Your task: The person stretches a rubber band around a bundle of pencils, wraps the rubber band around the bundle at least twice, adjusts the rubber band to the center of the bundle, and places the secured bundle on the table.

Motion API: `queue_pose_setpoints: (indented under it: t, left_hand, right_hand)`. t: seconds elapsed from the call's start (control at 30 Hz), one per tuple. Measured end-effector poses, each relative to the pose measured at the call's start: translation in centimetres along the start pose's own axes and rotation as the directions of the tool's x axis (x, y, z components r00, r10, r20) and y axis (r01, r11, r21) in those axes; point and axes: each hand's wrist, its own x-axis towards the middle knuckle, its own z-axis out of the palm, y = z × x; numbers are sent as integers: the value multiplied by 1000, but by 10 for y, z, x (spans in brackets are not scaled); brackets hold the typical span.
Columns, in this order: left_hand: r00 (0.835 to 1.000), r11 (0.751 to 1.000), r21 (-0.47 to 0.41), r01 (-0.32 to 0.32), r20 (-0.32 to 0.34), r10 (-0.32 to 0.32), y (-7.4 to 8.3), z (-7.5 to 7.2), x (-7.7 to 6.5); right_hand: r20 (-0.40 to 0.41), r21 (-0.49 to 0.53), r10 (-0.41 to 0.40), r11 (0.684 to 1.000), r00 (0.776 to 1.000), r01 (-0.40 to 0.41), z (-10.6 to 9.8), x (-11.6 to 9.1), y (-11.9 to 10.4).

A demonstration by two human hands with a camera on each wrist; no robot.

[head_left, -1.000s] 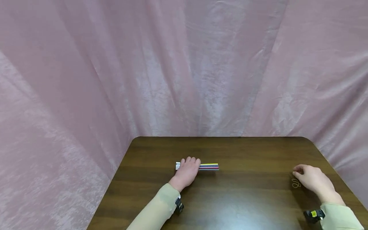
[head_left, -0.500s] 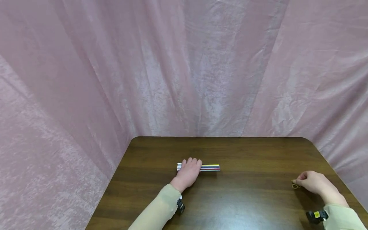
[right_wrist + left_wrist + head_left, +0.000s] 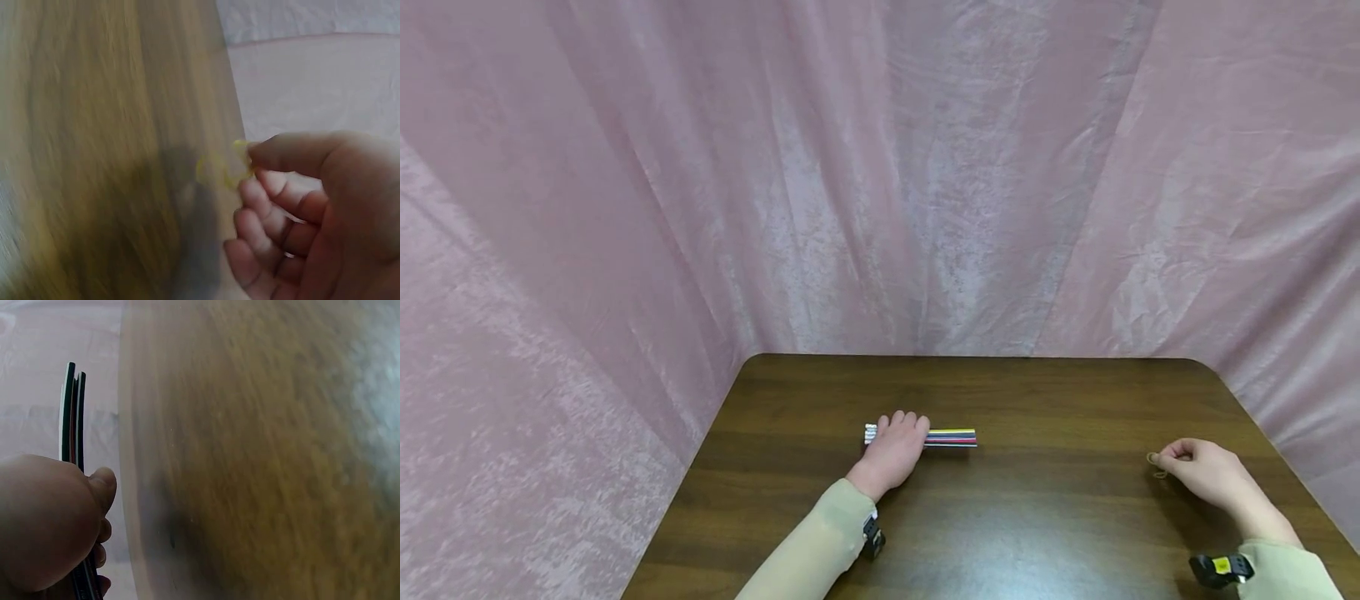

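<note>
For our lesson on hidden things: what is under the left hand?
A striped bundle; its ends show on both sides of the left hand. The gripped middle is covered and unseen.

This was a curtained-off spot that looked like a filming booth or a corner of a studio; the kind of building around it could not be told. Pale pink, velvety cloth (image 3: 850, 183) hung in loose folds behind the desk (image 3: 1037, 492) and along both its sides, filling the view above it. The desk had a dark brown, wood-grain top with rounded far corners and a pale sheen near the front. Small black cameras (image 3: 1212, 572) worn at both wrists suited a recording setup.
</note>
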Motion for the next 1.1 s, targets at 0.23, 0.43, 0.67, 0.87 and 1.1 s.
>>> queue_pose_setpoints:
  t: [0.23, 0.43, 0.67, 0.87, 1.1]
  left_hand:
    - [1000, 1000, -20, -11, -17, 11, 3, -1, 1]
    - [1000, 1000, -15, -13, -13, 13, 6, 2, 1]
    - [1000, 1000, 9, -18, 8, 18, 10, -3, 1]
    - [1000, 1000, 11, -19, -10, 19, 11, -3, 0]
    - [999, 999, 7, -35, -40, 35, 14, -6, -1]
  right_hand:
    - [-37, 239, 6, 971, 999, 3, 23, 5, -23]
    - [3, 493, 11, 870, 1000, -11, 44, 9, -42]
    - [69, 657, 12, 752, 998, -55, 57, 16, -60]
    - [93, 708, -10, 704, 996, -59, 63, 20, -76]
    - [79, 712, -50, 702, 996, -21, 71, 22, -92]
